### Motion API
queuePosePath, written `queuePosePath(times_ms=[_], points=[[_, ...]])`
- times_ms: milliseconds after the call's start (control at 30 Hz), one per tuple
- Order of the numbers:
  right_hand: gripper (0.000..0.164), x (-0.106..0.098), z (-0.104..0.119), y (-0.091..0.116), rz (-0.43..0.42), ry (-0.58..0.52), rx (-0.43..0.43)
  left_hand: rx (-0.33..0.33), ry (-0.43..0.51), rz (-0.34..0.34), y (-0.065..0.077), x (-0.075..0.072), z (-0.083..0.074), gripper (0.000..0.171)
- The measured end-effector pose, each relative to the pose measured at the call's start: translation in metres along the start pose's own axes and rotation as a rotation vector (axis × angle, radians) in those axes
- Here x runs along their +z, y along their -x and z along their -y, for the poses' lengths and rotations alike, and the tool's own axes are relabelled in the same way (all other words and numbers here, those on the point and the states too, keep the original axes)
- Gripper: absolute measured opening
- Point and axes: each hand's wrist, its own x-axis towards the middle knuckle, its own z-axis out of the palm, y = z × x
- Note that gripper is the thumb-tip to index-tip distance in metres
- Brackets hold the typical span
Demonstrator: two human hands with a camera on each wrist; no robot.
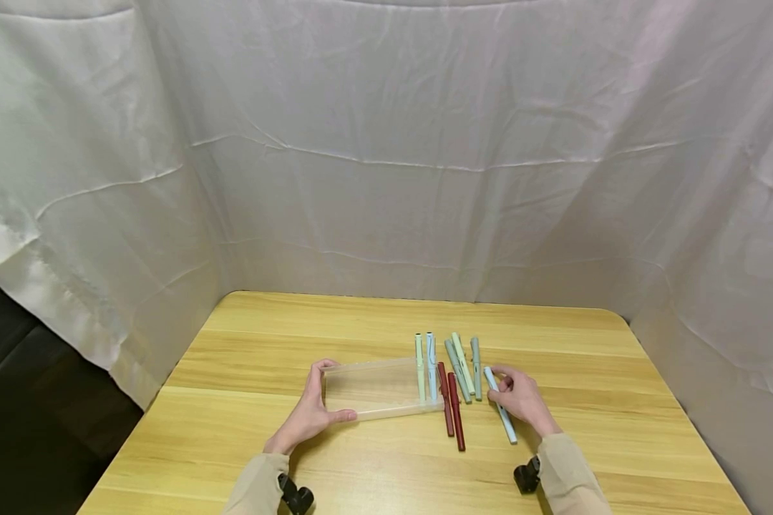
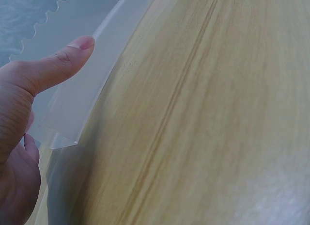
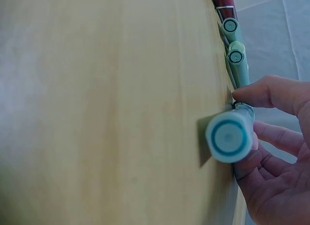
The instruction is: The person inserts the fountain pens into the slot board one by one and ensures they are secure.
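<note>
My left hand [image 1: 309, 415] grips the left end of a translucent plastic pen tray [image 1: 373, 386], thumb on its near side and fingers at the far corner. In the left wrist view a row of scalloped notches shows on the tray [image 2: 85, 96]. A light green pen [image 1: 420, 350] and a light blue pen [image 1: 431, 349] lie side by side across its right end. To the right, my right hand [image 1: 520, 397] pinches another light blue pen [image 1: 506, 426] between thumb and fingers. That pen [image 3: 229, 137] points end-on at the right wrist camera, close over the table.
Two dark red pens [image 1: 457, 422] lie by the tray's right end. Between them and my right hand are grey-green pens [image 1: 476, 368] and a light green pen [image 1: 462, 361]. The wooden table [image 1: 270, 343] is bordered by pale hanging cloth [image 1: 386, 214].
</note>
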Motion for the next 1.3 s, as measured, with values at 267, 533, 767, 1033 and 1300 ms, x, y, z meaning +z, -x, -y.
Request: queuePosePath(times_ms=[267,533,767,1033,1300], points=[[0.055,0.000,0.000,0.000,-0.003,0.004,0.005,0.020,-0.021,-0.013,0.000,0.000,0.001,0.098],[0.059,-0.001,0.004,-0.001,0.013,0.029,0.011,0.026,-0.017,-0.013,0.001,0.001,0.001,0.098],[0.058,-0.005,0.005,-0.001,0.016,0.040,0.008,0.019,-0.012,-0.009,0.001,0.000,0.000,0.098],[0.056,-0.010,0.008,0.004,0.004,-0.047,-0.010,0.013,0.000,0.005,0.001,0.000,-0.001,0.097],[0.056,-0.013,0.020,0.006,-0.057,-0.178,-0.094,0.003,-0.009,0.000,0.000,0.000,0.000,0.098]])
